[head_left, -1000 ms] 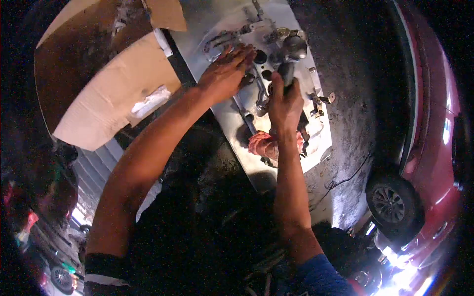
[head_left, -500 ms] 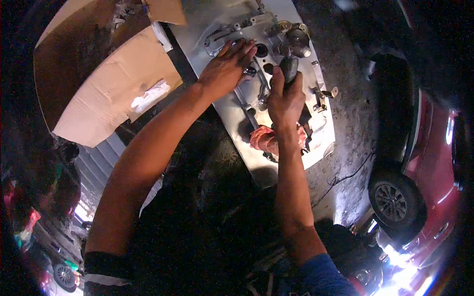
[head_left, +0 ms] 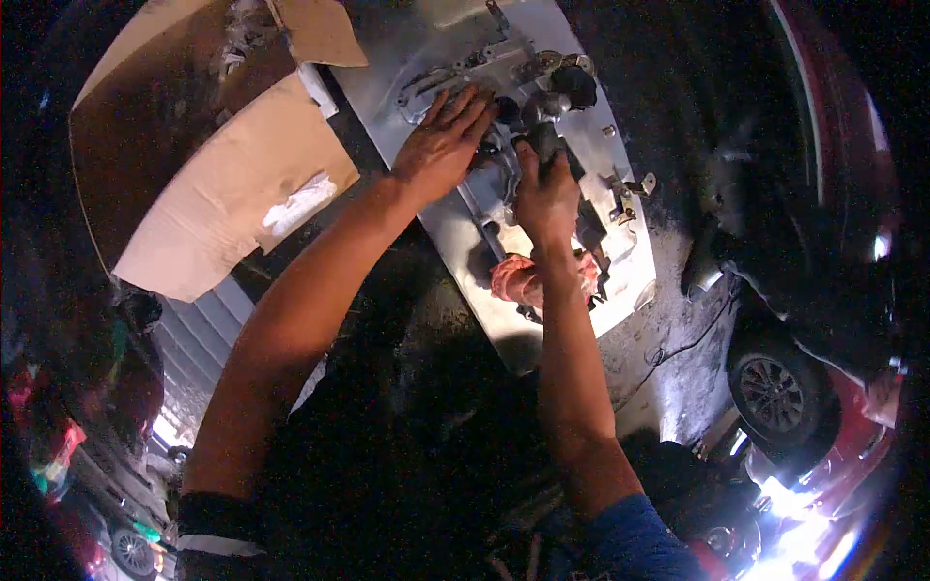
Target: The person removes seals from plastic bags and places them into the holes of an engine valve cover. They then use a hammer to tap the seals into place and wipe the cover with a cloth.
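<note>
My left hand (head_left: pixel 448 140) lies with its fingers stretched out on a grey metal engine part (head_left: pixel 426 94), pressing on its left side. My right hand (head_left: pixel 549 198) is wrapped round a dark-bodied hand tool (head_left: pixel 542 142) with a rounded metal head. The tool's head sits over the right side of the engine part; whether it touches is hard to make out. A dark round piece (head_left: pixel 576 87) lies just beyond the tool. Under the parts is a shiny metal-topped board (head_left: pixel 504 324). A crumpled red rag (head_left: pixel 516 281) lies on the board beside my right wrist.
An open cardboard box (head_left: pixel 232 184) stands at the left, with a white scrap on its flap. Small metal brackets (head_left: pixel 630 198) lie along the board's right edge. A red car with a black wheel (head_left: pixel 772 392) stands at the right, near a bright light.
My right hand and the tool have shifted left and slightly nearer, so the tool's head now sits closer to my left hand. My left hand stays on the engine part.
</note>
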Demonstrator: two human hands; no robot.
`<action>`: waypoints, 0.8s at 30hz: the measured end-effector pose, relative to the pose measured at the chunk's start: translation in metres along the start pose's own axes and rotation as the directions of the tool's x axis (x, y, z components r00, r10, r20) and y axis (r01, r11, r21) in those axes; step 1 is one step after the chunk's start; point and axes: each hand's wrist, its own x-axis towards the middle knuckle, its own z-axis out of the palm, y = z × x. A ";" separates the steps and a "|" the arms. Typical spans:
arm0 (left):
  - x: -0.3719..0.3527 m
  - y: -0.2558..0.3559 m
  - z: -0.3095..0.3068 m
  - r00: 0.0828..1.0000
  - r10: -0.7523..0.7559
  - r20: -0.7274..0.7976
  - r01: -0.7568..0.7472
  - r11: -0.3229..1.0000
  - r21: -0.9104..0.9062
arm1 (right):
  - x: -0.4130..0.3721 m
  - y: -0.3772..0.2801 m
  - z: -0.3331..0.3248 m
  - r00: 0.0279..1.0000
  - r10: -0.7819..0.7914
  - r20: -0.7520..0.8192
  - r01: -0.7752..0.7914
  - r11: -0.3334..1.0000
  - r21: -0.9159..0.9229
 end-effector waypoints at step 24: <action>-0.015 -0.024 -0.007 0.974 -0.226 0.005 0.225 0.968 -0.107 | 0.032 -0.010 0.012 0.996 -0.031 0.086 0.016 0.985 0.172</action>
